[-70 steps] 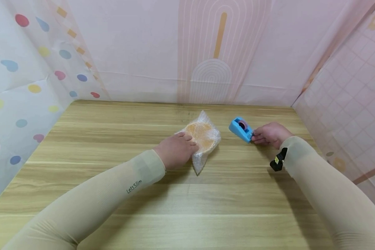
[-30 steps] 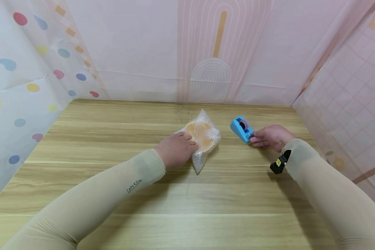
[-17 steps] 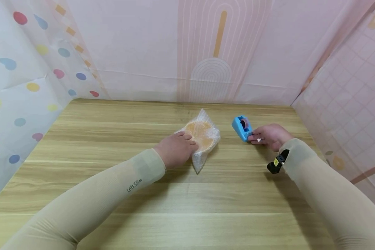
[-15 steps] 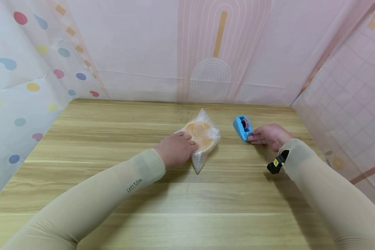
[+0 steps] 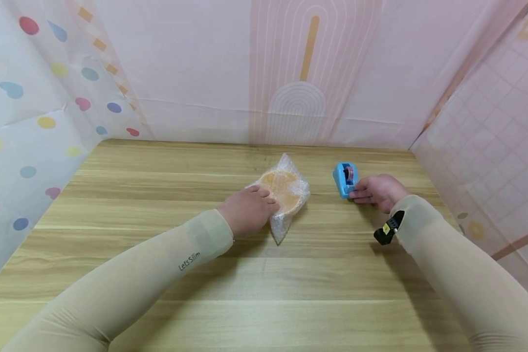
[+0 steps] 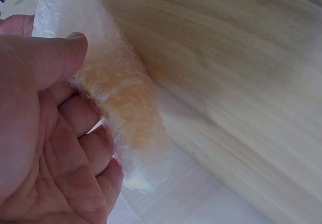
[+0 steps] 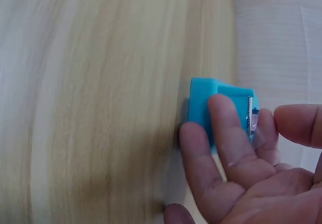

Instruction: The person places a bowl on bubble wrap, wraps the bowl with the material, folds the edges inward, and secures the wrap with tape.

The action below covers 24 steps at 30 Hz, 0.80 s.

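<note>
A flat orange item in bubble wrap, a bubble-wrap package (image 5: pixel 286 188), lies mid-table with pointed ends up and down. My left hand (image 5: pixel 248 211) holds its near-left edge; in the left wrist view the thumb (image 6: pixel 65 58) is on one side of the wrap and the curled fingers are on the other. To the right stands a blue tape dispenser (image 5: pixel 342 183) carrying a pink-looking roll. My right hand (image 5: pixel 380 192) is at its near end. In the right wrist view two fingers press its front, while thumb and index finger come together at the clear tape (image 7: pixel 255 126) by the toothed cutter.
The wooden table (image 5: pixel 264 293) spans the view. Patterned cloth (image 5: pixel 193 73) hangs along its back and both sides. A black wrist camera (image 5: pixel 388 229) sits on the right cuff.
The tape dispenser has swung clockwise and shifted slightly right at the right hand's fingertips. My left hand and the bubble-wrap package have hardly moved.
</note>
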Tool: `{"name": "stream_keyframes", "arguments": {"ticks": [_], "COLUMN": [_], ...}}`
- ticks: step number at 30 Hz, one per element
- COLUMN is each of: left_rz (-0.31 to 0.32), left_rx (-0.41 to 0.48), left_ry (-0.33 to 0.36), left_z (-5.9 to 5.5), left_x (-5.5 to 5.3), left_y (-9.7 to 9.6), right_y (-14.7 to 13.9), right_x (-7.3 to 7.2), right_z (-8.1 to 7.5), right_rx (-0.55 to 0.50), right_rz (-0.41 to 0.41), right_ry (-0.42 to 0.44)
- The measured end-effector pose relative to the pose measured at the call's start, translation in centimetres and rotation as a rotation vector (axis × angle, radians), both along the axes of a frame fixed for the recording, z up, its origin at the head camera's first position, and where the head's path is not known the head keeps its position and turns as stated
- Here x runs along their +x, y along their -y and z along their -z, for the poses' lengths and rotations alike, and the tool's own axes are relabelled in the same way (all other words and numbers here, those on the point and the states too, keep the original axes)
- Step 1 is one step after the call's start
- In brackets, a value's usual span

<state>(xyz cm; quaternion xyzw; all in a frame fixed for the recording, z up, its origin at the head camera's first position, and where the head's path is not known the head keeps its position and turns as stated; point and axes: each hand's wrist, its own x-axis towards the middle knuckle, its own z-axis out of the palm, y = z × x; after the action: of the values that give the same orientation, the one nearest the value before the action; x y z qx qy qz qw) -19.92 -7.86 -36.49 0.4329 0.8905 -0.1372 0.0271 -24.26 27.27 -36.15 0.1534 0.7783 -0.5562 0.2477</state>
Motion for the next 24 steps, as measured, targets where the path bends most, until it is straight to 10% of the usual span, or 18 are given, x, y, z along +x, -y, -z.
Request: {"name": "stream_keyframes", "arguments": {"ticks": [24], "left_rz": [-0.010], "left_rx": [0.004], "left_ry": [0.006], "left_z": [0.41], "left_x": [-0.26], "left_y": [-0.10], "right_y": [0.08], "right_x": [0.38], "right_z": [-0.10], "right_rx": [-0.085], "right_rz": [0.057], "right_ry": [0.106]}}
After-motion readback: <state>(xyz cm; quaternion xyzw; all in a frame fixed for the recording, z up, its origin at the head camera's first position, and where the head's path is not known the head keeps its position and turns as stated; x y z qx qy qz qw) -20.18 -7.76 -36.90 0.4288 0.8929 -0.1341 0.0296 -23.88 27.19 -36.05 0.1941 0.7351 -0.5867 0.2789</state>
